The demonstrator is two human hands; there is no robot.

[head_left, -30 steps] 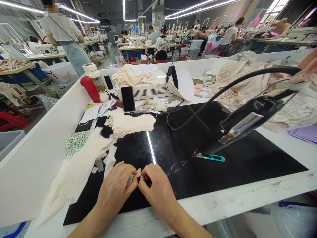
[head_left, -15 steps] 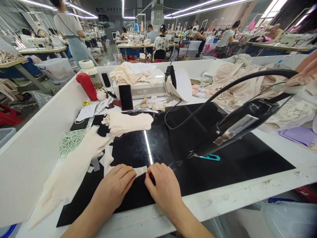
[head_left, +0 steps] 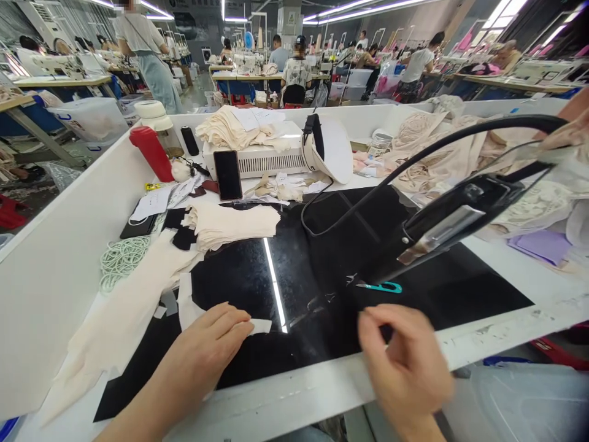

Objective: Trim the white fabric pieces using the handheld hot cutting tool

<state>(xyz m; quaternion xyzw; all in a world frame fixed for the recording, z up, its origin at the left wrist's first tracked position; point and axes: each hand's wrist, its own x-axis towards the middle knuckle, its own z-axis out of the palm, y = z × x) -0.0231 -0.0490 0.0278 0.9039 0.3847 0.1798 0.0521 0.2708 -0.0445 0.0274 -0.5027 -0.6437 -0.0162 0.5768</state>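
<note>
At lower centre-left of the frame, we rest our left hand (head_left: 209, 336) over a cream fabric strip (head_left: 261, 326) on the black mat (head_left: 257, 362), whether pinching we cannot tell; at lower right, our blurred right hand (head_left: 405, 362) curls narrow, contents unclear.

The mat (head_left: 464, 294) is plain black, and the strip (head_left: 261, 326) on it is off-white; the stack (head_left: 234, 226) and the long cloth (head_left: 119, 313) are both of cream colour; the cord (head_left: 123, 258) is pale green; the snips (head_left: 390, 287) have turquoise handle; the bottle (head_left: 151, 155) is red; the visor (head_left: 337, 153) is white with black strap (head_left: 313, 124); the folded cloth (head_left: 540, 244) is light purple; one seated person's shirt (head_left: 297, 72) is pale with dark print.
</note>
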